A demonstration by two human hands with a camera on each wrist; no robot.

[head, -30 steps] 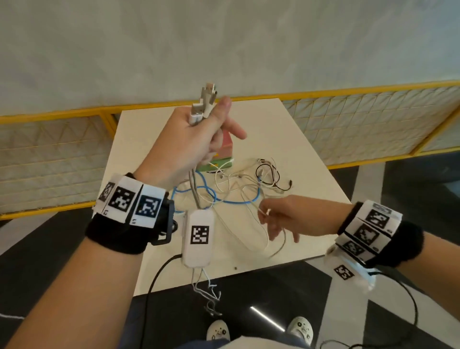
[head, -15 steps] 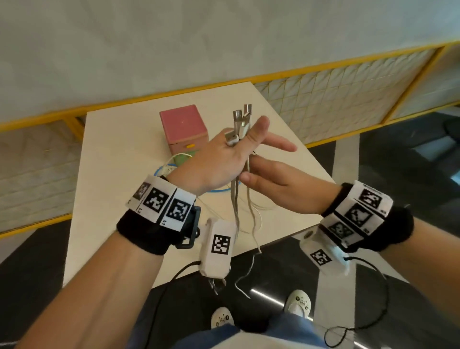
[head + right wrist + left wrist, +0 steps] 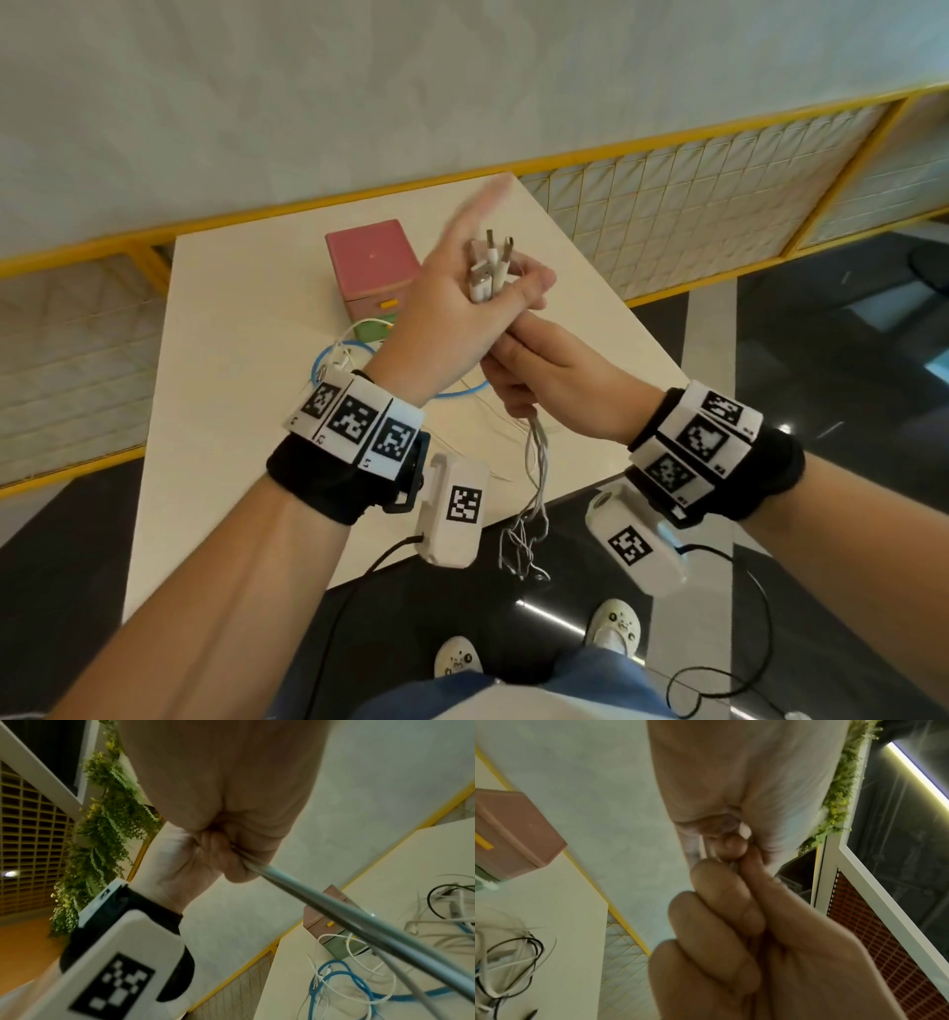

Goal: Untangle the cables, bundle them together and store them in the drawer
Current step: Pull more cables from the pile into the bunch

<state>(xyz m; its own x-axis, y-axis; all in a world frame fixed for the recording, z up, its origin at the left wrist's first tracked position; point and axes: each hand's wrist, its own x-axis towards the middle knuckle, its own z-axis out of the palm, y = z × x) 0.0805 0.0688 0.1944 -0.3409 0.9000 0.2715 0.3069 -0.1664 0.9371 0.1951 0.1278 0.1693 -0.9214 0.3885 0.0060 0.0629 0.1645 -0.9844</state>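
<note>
Left grip (image 3: pixel 452 308) pinching cable plugs (image 3: pixel 488 267) upright, right grip (image 3: pixel 544 380) closed round hanging cables (image 3: pixel 534 462)

drawer box (image 3: pixel 372 262) at table's (image 3: pixel 215 411) far side, loose cables (image 3: pixel 339 360) before it, held cables (image 3: pixel 534 462) nearer, overhanging the near edge

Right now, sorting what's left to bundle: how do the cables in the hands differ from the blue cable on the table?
The held cables are white or grey, gathered, hanging off the table's edge; the blue cable lies looped on the table. The left hand grips the held ones' plugs and the right hand their cords; nothing holds the blue cable.
</note>
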